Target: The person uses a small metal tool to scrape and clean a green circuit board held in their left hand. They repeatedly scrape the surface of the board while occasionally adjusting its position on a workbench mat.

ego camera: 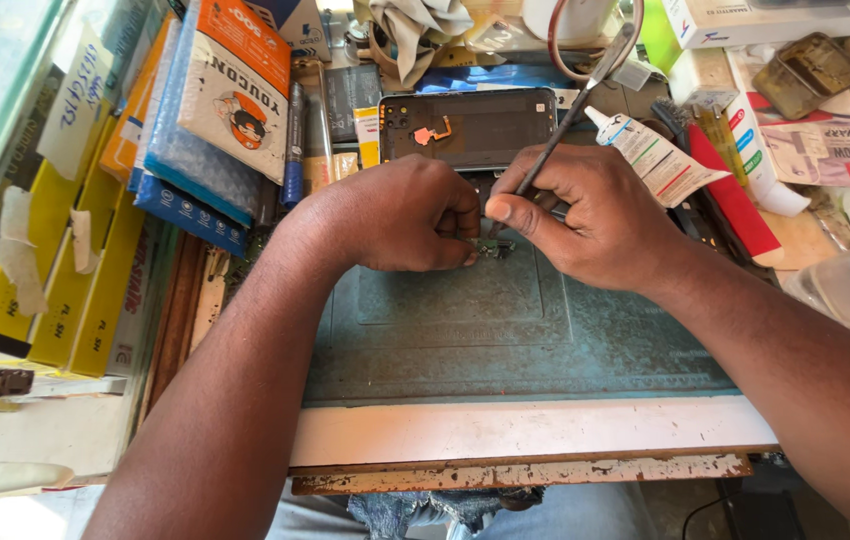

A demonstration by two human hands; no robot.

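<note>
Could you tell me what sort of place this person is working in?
Most likely a phone repair bench. An opened phone lies on a worn work mat, the right hand works a thin metal tool on a small part pinched by the left hand, and a glue tube lies beside.

Two hands work over one green mat (505, 340): the left hand (405, 215) and the right hand (585, 220). One long thin tool (570, 110), one small metal part (493, 246), one opened phone (467, 125), one glue tube (650, 155) and one blue pen (293, 145) are there.
</note>
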